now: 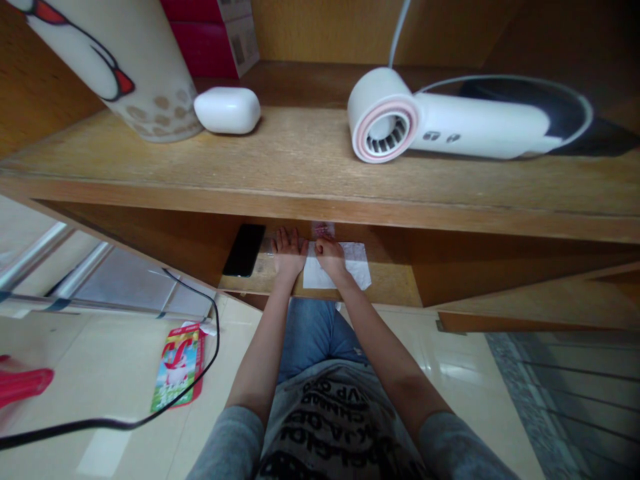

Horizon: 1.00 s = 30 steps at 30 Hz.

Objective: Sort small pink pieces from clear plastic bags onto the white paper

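My left hand (pixel 289 252) lies flat on the lower wooden shelf (pixel 395 283), its fingers spread, just left of a white sheet of paper (pixel 356 263). Something clear and shiny shows faintly beside its fingers, too indistinct to name. My right hand (pixel 329 256) rests on the paper with its fingers curled closed; whatever may be inside them is hidden. Right behind that hand is a small pink-and-white patterned piece (pixel 323 230), partly covered. To the left of my left hand lies a black smartphone (pixel 245 250), screen up.
The upper shelf (pixel 300 167) overhangs my hands. On it stand a large cup (pixel 150 73), a white earbud case (pixel 227 110), a magenta box (pixel 203 47) and a white handheld fan (pixel 470 123). A black cable (pixel 217 333) and a colourful packet (pixel 177 367) are at lower left.
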Tool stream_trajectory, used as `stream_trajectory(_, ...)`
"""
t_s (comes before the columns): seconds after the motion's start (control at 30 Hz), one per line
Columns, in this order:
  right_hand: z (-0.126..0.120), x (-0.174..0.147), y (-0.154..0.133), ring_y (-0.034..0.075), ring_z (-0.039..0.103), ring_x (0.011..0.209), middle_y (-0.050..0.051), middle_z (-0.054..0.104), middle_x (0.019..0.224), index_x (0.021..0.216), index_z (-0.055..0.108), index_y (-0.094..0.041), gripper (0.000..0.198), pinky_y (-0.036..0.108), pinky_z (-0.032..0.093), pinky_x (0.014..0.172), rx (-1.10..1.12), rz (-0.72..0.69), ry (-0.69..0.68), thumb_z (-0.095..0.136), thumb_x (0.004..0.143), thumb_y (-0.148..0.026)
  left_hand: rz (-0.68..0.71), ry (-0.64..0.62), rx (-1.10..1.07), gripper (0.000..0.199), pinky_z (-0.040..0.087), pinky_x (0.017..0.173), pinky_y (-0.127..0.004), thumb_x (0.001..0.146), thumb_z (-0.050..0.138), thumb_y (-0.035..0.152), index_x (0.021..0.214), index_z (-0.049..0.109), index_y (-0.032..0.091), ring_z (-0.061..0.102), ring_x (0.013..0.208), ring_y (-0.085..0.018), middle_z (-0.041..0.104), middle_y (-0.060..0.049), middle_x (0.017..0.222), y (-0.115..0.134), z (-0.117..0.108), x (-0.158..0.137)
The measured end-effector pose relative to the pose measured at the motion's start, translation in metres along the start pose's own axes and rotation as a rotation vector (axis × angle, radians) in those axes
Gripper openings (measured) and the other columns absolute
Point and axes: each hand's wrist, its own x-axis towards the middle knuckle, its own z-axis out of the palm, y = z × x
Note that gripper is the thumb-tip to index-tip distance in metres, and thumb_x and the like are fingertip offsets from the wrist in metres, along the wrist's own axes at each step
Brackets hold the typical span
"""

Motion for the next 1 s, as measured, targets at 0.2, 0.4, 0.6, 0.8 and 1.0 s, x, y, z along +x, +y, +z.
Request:
stream_trajectory(0.2,-0.003,0.009,0.006,0.009,0.036,0.049,-0.005,0.04,0.049,0.047,0.034,-0.02,0.028,0.022,0.029,0.051,0.243,0.122,0.094,0.052,0.069,-0.02,-0.001,0.0,-0.017,0.056,0.018,0.105,-0.05,0.088,0.032,0.045,0.134,0.036,0.014,0.024,0.132,-0.029,0.029,-0.019,0.141,0.0,-0.001,0.0)
stream_trajectory(0.4,-0.006,0.017,0.013,0.008,0.04,0.046,-0.007,0.042,0.049,0.052,0.04,-0.021,0.029,0.019,0.033,0.045,0.706,0.329,0.277,0.06,0.066,-0.036,0.015,-0.022,-0.029,0.055,0.013,0.107,-0.05,0.09,0.026,0.042,0.137,0.031,0.013,0.02,0.134,-0.027,0.027,-0.017,0.143,0.0,-0.006,0.001)
stream_trajectory(0.6,-0.018,0.016,0.014,0.007,0.049,0.042,-0.001,0.059,0.062,0.069,0.056,-0.018,0.025,0.018,0.037,0.038,1.106,0.563,0.247,0.055,0.073,-0.043,-0.015,-0.015,-0.089,0.055,0.011,0.107,-0.052,0.09,0.029,0.041,0.138,0.028,0.015,0.019,0.134,-0.027,0.027,-0.016,0.143,0.001,-0.01,0.001)
stream_trajectory(0.8,-0.03,0.014,0.021,0.01,0.054,0.045,0.003,0.064,0.066,0.071,0.061,-0.019,0.032,0.023,0.043,0.044,1.146,0.506,0.228,0.045,0.081,-0.046,-0.026,0.122,-0.229,0.045,0.018,0.107,-0.044,0.089,0.033,0.042,0.126,0.046,0.019,0.036,0.125,-0.023,0.044,-0.01,0.134,0.002,-0.042,-0.006)
stream_trajectory(1.0,-0.037,0.019,0.043,0.012,0.054,0.047,0.005,0.064,0.064,0.07,0.059,-0.017,0.032,0.026,0.044,0.047,0.933,0.478,0.319,0.043,0.081,-0.042,0.382,-0.199,-0.312,0.034,0.038,0.09,-0.033,0.086,0.042,0.043,0.101,0.062,0.021,0.055,0.098,-0.02,0.064,-0.007,0.1,0.002,-0.069,-0.028)
